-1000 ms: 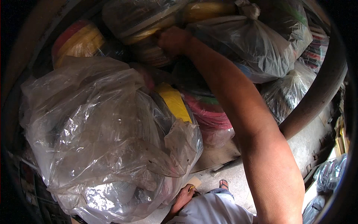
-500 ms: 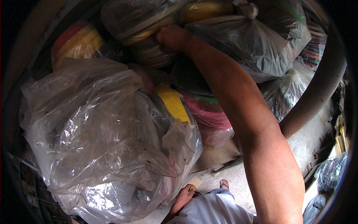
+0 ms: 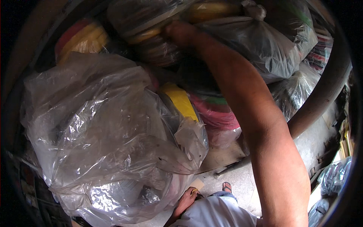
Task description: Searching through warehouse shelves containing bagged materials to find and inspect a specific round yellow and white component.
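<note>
My right hand [image 3: 180, 33] reaches far up into a heap of clear plastic bags. Its fingers are curled into the plastic of an upper bag [image 3: 151, 26] holding striped, coloured rolls. My right forearm crosses a knotted bag [image 3: 264, 45] of dark goods. A large, crumpled clear bag [image 3: 109, 143] fills the left and centre. My left hand [image 3: 186, 202] sits low at that bag's bottom edge, by a small yellowish piece; its grip is hidden.
Yellow, red and green rolled goods [image 3: 211, 109] lie between the bags. A thick curved pipe [image 3: 321, 98] runs down the right side. Below lie a concrete floor [image 3: 234, 178] and my sandalled foot [image 3: 227, 187]. More bagged bundles [image 3: 332, 178] sit at the lower right.
My right hand has shifted slightly along the upper bag. The big clear bag and my left hand stay where they were.
</note>
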Available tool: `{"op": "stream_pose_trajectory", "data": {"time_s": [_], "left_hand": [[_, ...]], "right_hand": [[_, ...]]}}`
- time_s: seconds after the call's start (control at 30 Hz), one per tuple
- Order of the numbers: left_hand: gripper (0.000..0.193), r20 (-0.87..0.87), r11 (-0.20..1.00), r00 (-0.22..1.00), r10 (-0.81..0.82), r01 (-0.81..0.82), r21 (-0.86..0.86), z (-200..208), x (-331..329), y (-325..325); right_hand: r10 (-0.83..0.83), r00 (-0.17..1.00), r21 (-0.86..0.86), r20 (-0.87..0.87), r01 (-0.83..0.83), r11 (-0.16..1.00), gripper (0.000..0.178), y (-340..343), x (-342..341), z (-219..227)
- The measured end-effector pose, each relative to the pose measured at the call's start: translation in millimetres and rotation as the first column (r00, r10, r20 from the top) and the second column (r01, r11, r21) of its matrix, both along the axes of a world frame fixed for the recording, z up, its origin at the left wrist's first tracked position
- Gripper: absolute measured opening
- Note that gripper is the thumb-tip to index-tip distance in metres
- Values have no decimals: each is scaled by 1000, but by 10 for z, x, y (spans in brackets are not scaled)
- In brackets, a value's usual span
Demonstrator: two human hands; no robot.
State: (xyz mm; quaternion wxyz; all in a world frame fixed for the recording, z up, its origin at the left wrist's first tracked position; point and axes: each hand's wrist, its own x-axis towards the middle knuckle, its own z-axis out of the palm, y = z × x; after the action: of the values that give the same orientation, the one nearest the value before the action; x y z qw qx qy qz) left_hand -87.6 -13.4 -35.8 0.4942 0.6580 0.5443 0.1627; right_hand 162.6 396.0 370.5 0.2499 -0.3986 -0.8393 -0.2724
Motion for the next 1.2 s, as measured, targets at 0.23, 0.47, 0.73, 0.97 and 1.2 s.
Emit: {"op": "stream_pose_trajectory", "data": {"time_s": [0.23,0.47,0.73,0.97,1.2], "left_hand": [[25,-31,998,1000,5,-3,63,-275,-65,-44],[27,-28,1000,1000,-11,10,-23,-135,-9,-9],[26,-56,1000,998,-27,27,-4,-127,6,3],[25,-58,995,998,-9,15,98,-167,-30,-86],[24,-43,993,999,4,2,121,-141,-45,-143]], "right_hand": [[-145,989,-118,1,144,982,27,-201,-25,85],[-146,963,-27,227,156,987,42,-149,-29,-46],[-75,987,3,141,75,997,22,-266,14,-31],[-197,980,-150,20,198,969,27,-332,-123,74],[-133,989,-137,-68,122,983,23,-373,-63,65]]}}
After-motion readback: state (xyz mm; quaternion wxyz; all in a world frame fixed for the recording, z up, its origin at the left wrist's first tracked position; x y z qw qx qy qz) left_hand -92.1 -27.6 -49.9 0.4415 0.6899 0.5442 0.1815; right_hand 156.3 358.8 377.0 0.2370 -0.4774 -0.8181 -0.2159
